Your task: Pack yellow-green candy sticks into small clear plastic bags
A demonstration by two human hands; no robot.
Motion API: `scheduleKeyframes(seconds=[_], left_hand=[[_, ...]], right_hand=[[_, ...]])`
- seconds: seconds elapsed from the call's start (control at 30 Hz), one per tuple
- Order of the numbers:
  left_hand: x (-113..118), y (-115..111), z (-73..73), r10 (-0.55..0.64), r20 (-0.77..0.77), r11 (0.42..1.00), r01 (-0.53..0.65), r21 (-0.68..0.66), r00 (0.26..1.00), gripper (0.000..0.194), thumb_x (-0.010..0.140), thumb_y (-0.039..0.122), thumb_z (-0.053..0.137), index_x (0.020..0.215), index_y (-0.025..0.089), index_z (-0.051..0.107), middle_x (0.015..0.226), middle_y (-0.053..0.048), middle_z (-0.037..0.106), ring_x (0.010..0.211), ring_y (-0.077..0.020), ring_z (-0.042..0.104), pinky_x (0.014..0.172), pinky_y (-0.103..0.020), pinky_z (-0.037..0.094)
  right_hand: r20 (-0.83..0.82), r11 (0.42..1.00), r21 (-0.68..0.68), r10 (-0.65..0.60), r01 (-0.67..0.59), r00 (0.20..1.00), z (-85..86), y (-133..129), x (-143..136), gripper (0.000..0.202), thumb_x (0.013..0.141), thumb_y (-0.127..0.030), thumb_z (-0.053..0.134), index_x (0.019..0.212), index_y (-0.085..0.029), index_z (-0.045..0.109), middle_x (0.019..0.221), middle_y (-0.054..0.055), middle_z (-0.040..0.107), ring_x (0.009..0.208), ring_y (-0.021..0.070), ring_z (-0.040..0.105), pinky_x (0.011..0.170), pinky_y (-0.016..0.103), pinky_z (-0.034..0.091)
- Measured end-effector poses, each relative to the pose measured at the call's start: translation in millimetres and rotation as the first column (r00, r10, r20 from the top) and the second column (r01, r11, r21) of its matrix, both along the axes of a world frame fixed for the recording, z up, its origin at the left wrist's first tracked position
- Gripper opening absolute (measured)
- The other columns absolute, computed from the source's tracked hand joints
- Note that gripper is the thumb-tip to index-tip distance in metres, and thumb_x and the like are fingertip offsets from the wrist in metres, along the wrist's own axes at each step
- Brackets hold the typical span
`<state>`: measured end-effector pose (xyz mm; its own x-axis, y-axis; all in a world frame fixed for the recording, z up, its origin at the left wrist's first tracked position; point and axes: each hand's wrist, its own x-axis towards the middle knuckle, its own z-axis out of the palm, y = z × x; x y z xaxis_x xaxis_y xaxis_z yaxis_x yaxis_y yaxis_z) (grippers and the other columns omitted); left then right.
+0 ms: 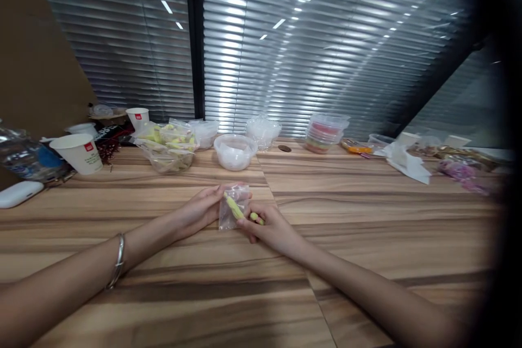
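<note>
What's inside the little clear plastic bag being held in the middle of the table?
A yellow-green piece shows through the small clear bag, held between the left hand and right hand. What it is stays unclear, and the fingers cover the bag's edges.

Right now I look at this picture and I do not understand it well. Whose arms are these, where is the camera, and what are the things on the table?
No machine is here. The arms belong to a person who wears the camera on the head, so the single picture looks forward and down, from that person's eyes.

The left hand and the right hand meet over a wooden table. Together they hold a small clear plastic bag with a yellow-green piece inside. Another such piece shows at the right hand's fingertips. A metal bangle sits on the left wrist.

Farther back stand a clear bowl with a bag of yellow-green pieces, an empty-looking clear bowl, a stack of clear tubs, paper cups and a water bottle. Closed blinds fill the background.
</note>
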<state>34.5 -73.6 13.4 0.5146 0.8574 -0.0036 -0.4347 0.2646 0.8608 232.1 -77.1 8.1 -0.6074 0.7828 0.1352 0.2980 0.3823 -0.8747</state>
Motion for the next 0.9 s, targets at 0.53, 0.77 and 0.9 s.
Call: scheduleKeyframes(seconds=[0.53, 0.77, 0.9], left_hand=[[-6, 3, 7.3, 0.136, 0.132, 0.975, -0.109, -0.195, 0.982, 0.056, 0.082, 0.057, 0.045, 0.128, 0.024, 0.045, 0.094, -0.008, 0.064, 0.081, -0.021, 0.062, 0.081, -0.039, 0.045], [-7, 4, 10.2, 0.118, 0.12, 0.964, -0.085, -0.251, 0.986, 0.051, 0.083, 0.052, 0.046, 0.125, 0.023, 0.047, 0.096, -0.01, 0.064, 0.073, -0.0202, 0.062, 0.07, -0.037, 0.047], [-7, 5, 8.1, 0.106, 0.122, 0.959, -0.07, -0.274, 0.987, 0.048, 0.083, 0.051, 0.048, 0.119, 0.02, 0.051, 0.097, -0.011, 0.063, 0.078, -0.0224, 0.063, 0.077, -0.041, 0.047]], right_hand=[[-0.336, 0.902, -0.432, -0.15, -0.011, 0.93, 3.3, 6, 1, 0.034, 0.085, -0.045, 0.042, 0.102, -0.019, 0.056, 0.06, -0.001, 0.054, 0.043, 0.0078, 0.032, 0.04, 0.02, 0.02], [-0.596, 0.827, -0.558, -0.339, -0.072, 0.728, 0.4, 13, 4, 0.019, 0.075, -0.025, 0.048, 0.093, -0.019, 0.054, 0.063, -0.001, 0.053, 0.049, 0.0099, 0.039, 0.045, 0.022, 0.032], [-0.63, 0.818, -0.574, -0.418, -0.031, 0.655, -0.9, 17, 5, 0.023, 0.075, -0.025, 0.057, 0.098, -0.022, 0.054, 0.081, 0.001, 0.062, 0.066, 0.0126, 0.055, 0.061, 0.026, 0.043]])
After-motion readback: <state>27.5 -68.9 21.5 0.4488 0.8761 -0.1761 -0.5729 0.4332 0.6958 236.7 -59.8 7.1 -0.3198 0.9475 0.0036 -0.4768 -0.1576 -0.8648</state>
